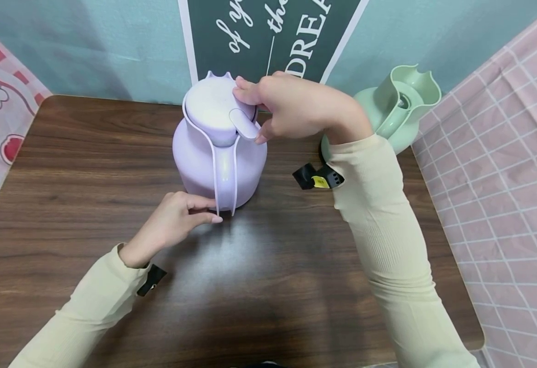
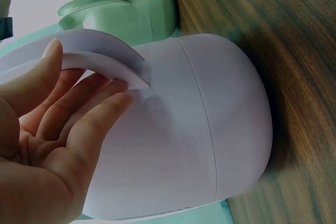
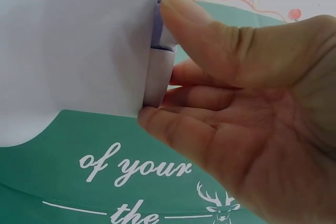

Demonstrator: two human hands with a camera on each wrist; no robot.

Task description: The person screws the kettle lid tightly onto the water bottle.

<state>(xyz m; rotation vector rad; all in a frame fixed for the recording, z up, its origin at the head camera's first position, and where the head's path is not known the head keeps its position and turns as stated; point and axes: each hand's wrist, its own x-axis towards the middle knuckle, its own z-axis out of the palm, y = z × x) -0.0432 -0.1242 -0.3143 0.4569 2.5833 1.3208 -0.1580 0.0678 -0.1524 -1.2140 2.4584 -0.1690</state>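
A lavender thermos jug [image 1: 194, 163] stands upright on the table, its handle [image 1: 224, 176] facing me. My left hand [image 1: 169, 222] holds the handle low down; the left wrist view shows the thumb [image 2: 50, 61] over the handle's edge and the fingers underneath. At the top of the jug, the round lid [image 1: 210, 105] with its small lever [image 1: 244, 124] sits within the raised collar. My right hand [image 1: 296, 105] grips the lid from the right, thumb by the lever's end and fingers at the lid's far edge. Part of those fingers is hidden behind the lid in the head view.
A green jug [image 1: 426, 92] without a lid stands at the back right, partly behind my right forearm. A green poster [image 1: 268, 46] with white lettering is behind the lavender jug. The brown wooden table [image 1: 89, 168] meets a pink tiled-pattern wall [image 1: 503, 168] on the right.
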